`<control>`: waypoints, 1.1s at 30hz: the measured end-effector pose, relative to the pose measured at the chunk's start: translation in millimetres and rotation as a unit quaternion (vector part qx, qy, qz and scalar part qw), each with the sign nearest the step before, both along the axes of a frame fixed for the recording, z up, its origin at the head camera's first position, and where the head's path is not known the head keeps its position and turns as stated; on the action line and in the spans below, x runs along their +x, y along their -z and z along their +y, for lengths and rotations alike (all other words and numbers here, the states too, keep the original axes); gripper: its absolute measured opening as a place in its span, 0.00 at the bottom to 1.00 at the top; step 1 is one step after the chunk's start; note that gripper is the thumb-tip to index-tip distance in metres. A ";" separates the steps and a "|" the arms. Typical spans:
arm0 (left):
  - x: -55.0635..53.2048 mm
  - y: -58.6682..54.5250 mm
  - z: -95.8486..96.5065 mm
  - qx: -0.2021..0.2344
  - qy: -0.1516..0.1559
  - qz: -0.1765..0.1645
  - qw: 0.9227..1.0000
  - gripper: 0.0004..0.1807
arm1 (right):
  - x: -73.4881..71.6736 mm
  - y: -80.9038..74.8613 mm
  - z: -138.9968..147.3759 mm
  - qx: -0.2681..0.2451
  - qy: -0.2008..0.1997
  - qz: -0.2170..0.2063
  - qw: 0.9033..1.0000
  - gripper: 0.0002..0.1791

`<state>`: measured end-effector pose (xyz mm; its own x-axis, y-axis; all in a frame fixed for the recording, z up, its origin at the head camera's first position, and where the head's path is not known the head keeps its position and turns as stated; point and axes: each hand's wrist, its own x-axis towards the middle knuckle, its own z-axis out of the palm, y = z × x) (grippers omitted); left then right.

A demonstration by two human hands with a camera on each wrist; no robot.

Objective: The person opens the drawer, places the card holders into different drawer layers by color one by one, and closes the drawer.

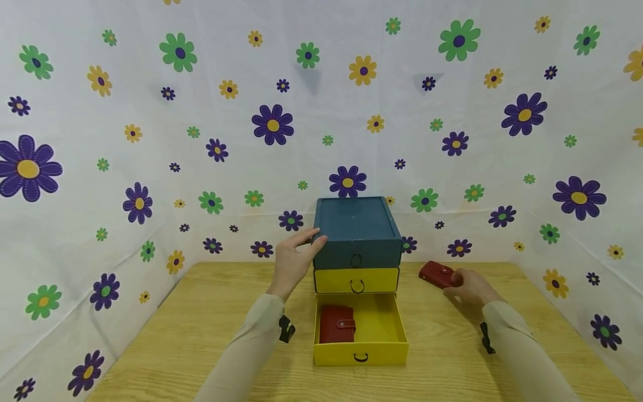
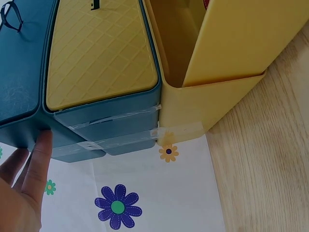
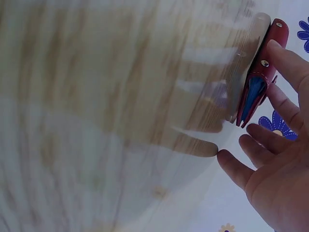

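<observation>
In the head view a stacked drawer box (image 1: 358, 254) stands at the back middle of the table, its top drawer blue and the lower two yellow. My left hand (image 1: 292, 261) touches the blue section's upper left side with its fingers extended; the left wrist view shows the fingertips (image 2: 44, 137) against that wall. The bottom yellow drawer (image 1: 360, 354) is pulled out, and a red snap wallet (image 1: 335, 325) lies in its left part. To the right, my right hand (image 1: 471, 286) pinches the near end of a second red wallet (image 3: 277, 41), low over the table.
The wooden table (image 1: 241, 335) runs up to a white cloth backdrop (image 1: 321, 151) printed with flowers. Clear tape (image 2: 135, 137) joins the stacked boxes. Small black loop handles (image 1: 357, 286) stick out from the drawer fronts.
</observation>
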<state>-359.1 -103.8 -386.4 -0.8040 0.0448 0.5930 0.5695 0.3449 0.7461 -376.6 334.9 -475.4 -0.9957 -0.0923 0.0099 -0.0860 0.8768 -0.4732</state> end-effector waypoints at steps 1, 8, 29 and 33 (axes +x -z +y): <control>0.1 -0.2 -0.1 0.001 0.000 -0.001 1.000 0.26 | 1.4 -0.7 -1.4 -0.004 0.000 0.000 1.000 0.22; 0.7 0.3 -0.5 0.000 -0.001 -0.003 1.000 0.25 | 9.7 -5.3 -9.9 -0.023 0.006 -0.019 1.000 0.19; 0.8 -3.4 0.5 -0.005 -0.004 -0.009 1.000 0.25 | 13.8 -6.8 -17.3 -0.017 0.039 -0.028 0.999 0.22; 1.8 -3.3 -0.3 -0.004 -0.003 -0.013 1.000 0.26 | 15.8 -6.0 -17.7 -0.018 0.034 -0.021 0.999 0.21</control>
<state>-357.3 -104.1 -383.1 -0.8192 0.0446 0.5718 0.5481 0.3546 0.7575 -360.9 317.3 -469.5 -0.9992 -0.0257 -0.0297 -0.0071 0.8626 -0.5058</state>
